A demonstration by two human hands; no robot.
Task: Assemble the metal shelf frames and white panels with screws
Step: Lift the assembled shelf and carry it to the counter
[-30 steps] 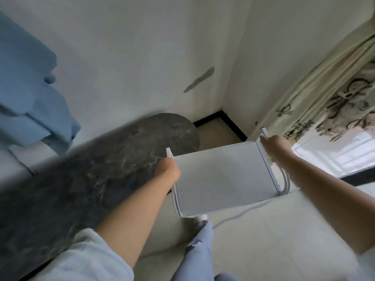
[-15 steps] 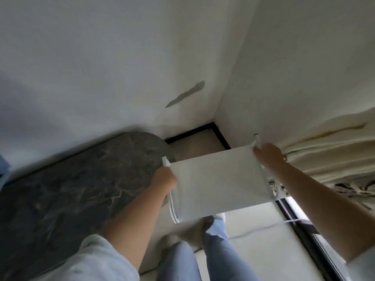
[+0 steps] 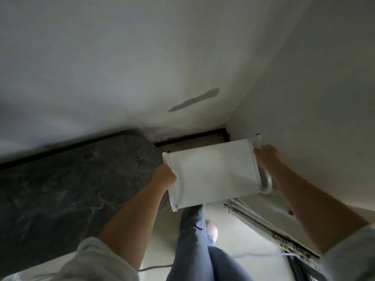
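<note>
I am watching the white panel (image 3: 213, 173) being held in the air near the room's corner.

The panel, with a rounded metal frame (image 3: 266, 179) along each short side, is hanging between two arms, just beside the dark marbled tabletop (image 3: 71, 189) and in front of the black skirting (image 3: 192, 136). The left hand (image 3: 164, 177) is curling tight around the panel's left edge; the right hand (image 3: 267, 155) is gripping the right frame near its far end. Legs in blue jeans (image 3: 190, 240) are standing below.
</note>
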